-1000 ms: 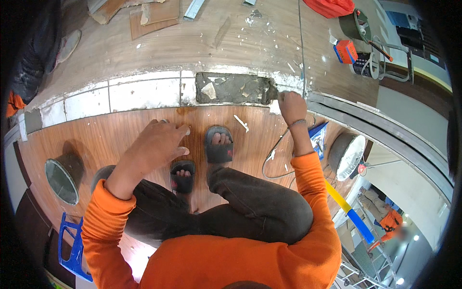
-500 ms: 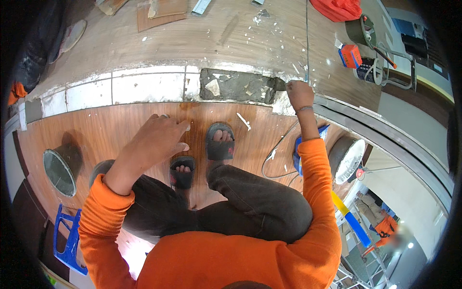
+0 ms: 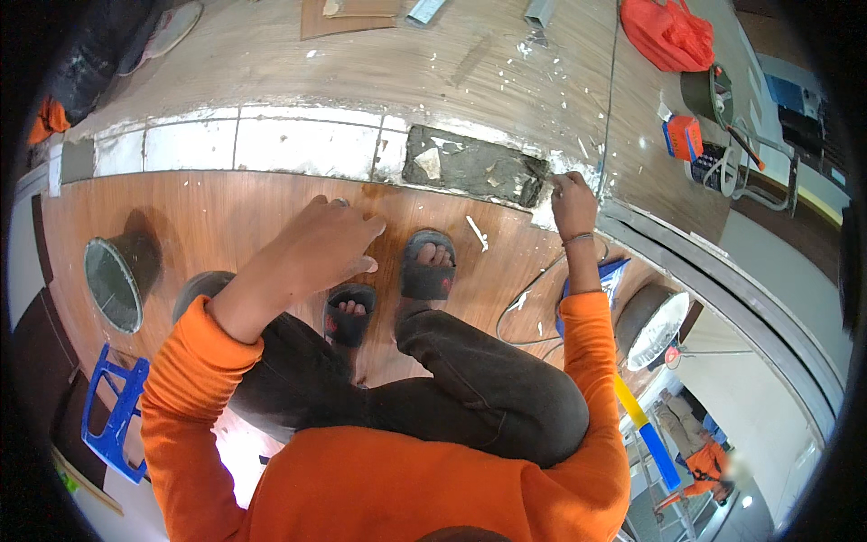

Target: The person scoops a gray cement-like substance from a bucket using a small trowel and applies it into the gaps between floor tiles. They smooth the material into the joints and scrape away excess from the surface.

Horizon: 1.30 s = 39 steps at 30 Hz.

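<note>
A rough grey patch of mortar lies in a gap in the strip of white tiles, with pale broken bits in it. At the patch's right end my right hand is closed round what looks like a small trowel; its dark blade lies on the mortar and the handle is hidden in my fist. My left hand hovers over the wood floor, short of the tiles, fingers loosely bent, thumb apart, nothing in it.
A dark bucket and a blue plastic stool stand at the left. Near my right arm are a white-filled tub and a cable. Metal track runs along the right. A co-worker's shoe shows at far left; another person is lower right.
My view has shifted, so the patch sits farther right in the picture. My right hand has drawn slightly back toward me with the blade at the patch's right end. My left hand stays free.
</note>
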{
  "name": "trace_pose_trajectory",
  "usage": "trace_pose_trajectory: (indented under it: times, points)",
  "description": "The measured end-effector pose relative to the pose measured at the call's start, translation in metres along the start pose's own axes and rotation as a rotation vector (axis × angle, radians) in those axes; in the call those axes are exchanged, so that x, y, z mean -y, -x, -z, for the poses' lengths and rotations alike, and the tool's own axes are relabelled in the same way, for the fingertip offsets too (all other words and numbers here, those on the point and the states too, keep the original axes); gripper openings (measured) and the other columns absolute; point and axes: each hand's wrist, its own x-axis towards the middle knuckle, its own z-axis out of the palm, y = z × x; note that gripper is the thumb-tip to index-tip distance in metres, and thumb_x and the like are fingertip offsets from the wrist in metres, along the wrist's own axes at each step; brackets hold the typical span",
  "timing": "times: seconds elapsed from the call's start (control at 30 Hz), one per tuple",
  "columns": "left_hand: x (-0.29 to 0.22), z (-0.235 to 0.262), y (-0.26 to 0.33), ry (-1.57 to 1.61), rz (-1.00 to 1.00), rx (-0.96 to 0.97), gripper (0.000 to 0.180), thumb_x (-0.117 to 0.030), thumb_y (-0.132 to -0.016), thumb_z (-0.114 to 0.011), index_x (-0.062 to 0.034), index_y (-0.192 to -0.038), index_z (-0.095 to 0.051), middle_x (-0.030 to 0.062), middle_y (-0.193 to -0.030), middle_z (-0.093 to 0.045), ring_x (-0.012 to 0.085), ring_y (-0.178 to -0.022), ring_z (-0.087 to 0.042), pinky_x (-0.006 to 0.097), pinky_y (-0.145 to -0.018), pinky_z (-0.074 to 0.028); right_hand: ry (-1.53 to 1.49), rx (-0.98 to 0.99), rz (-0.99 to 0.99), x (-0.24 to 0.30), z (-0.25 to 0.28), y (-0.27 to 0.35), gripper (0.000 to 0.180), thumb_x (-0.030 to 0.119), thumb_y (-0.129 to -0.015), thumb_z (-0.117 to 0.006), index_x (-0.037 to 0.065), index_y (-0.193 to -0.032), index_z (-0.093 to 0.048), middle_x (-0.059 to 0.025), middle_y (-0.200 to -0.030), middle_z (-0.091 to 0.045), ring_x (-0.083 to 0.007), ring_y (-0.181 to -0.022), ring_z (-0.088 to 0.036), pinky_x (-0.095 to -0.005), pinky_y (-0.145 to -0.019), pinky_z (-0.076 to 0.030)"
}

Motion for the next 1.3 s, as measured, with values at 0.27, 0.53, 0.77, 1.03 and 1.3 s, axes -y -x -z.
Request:
trace_pose_trajectory:
  times: [0.27, 0.53, 0.77, 1.03, 1.3]
  points:
    - [-0.001, 0.002, 0.003, -0.015, 0.033, 0.055, 0.044, -0.030, -0.089, -0.073, -0.0024, -0.122, -0.063, 0.0178, -0.101, -0.071, 0.0363, -0.103, -0.067, 0.047, -0.095, -0.048, -0.246, -0.111, 0.069, 0.060, 0.019, -0.004, 0.022, 0.016, -0.084, -0.077, 0.008, -0.102, -0.069, -0.0160, -0.095, -0.071, -0.0354, -0.085, -0.069, -0.0431, -0.073, -0.055]
    - [-0.001, 0.000, 0.005, 0.002, 0.041, 0.057, 0.044, -0.031, -0.089, -0.073, -0.0033, -0.122, -0.063, 0.0183, -0.106, -0.070, 0.0372, -0.106, -0.066, 0.047, -0.095, -0.048, -0.769, -0.110, -0.029, 0.104, -0.084, -0.021, 0.029, 0.026, -0.087, -0.081, 0.005, -0.106, -0.075, -0.0138, -0.099, -0.076, -0.0222, -0.083, -0.071, -0.0323, -0.076, -0.053]
    - [0.006, 0.001, 0.013, -0.017, 0.073, 0.058, 0.046, -0.033, -0.087, -0.074, -0.0038, -0.122, -0.064, 0.0182, -0.110, -0.069, 0.0378, -0.106, -0.067, 0.050, -0.091, -0.051, -0.740, 0.043, -0.047, 0.084, -0.113, -0.044, 0.036, 0.036, -0.090, -0.076, 0.005, -0.108, -0.077, -0.0158, -0.105, -0.076, -0.0276, -0.100, -0.072, -0.0358, -0.092, -0.052]
    - [0.007, 0.006, 0.023, -0.007, 0.108, 0.054, 0.047, -0.033, -0.089, -0.072, -0.0022, -0.123, -0.063, 0.0172, -0.113, -0.068, 0.0356, -0.105, -0.067, 0.051, -0.091, -0.050, -0.568, 0.230, 0.151, 0.057, -0.090, -0.041, 0.029, 0.030, -0.097, -0.064, 0.003, -0.103, -0.071, -0.0169, -0.090, -0.072, -0.0332, -0.084, -0.069, -0.0418, -0.076, -0.053]
    - [-0.006, 0.009, 0.016, -0.027, 0.079, 0.123, 0.047, -0.034, -0.090, -0.072, -0.0025, -0.123, -0.063, 0.0166, -0.106, -0.070, 0.0362, -0.105, -0.066, 0.051, -0.092, -0.050, -0.612, 0.403, 0.074, 0.063, -0.106, -0.032, 0.029, 0.029, -0.096, -0.065, 0.008, -0.115, -0.070, -0.0197, -0.098, -0.073, -0.0336, -0.090, -0.070, -0.0403, -0.083, -0.053]
